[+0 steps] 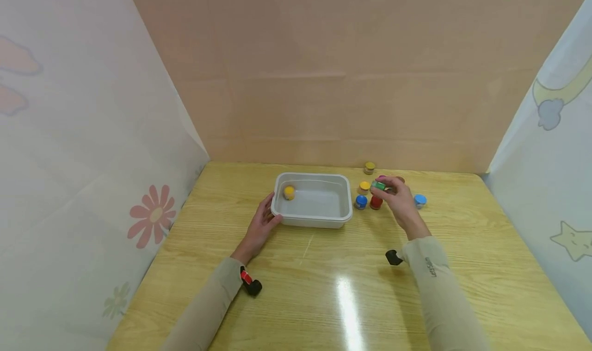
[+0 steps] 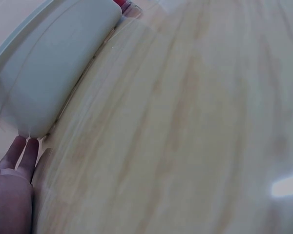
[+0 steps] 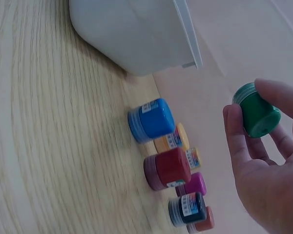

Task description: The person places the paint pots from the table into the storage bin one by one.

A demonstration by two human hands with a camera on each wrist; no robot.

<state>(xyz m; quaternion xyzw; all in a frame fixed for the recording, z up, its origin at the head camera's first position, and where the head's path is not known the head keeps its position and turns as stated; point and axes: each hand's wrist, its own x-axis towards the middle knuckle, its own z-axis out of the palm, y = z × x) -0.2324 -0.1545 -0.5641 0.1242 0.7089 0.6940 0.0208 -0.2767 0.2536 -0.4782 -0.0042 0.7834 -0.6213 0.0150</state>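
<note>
A small green paint jar (image 3: 258,111) is pinched between the thumb and fingers of my right hand (image 1: 401,203), raised above the other jars. My left hand (image 1: 261,226) rests against the left end of a light grey plastic box (image 1: 314,221). Its thumb lies at the front corner, and fairly straight fingers touch the side wall. Inside the box, towards the left, is a yellow-lidded jar (image 1: 289,192). Close below my right hand stand a blue jar (image 1: 361,202) and a red jar (image 1: 376,203).
Two yellow-lidded jars stand behind, one jar (image 1: 364,187) near the box and another jar (image 1: 369,168) by the back wall. A light blue jar (image 1: 420,201) is right of my hand. Magenta (image 3: 194,184) and dark (image 3: 187,209) jars are partly hidden. The wooden table (image 1: 296,279) meets papered walls.
</note>
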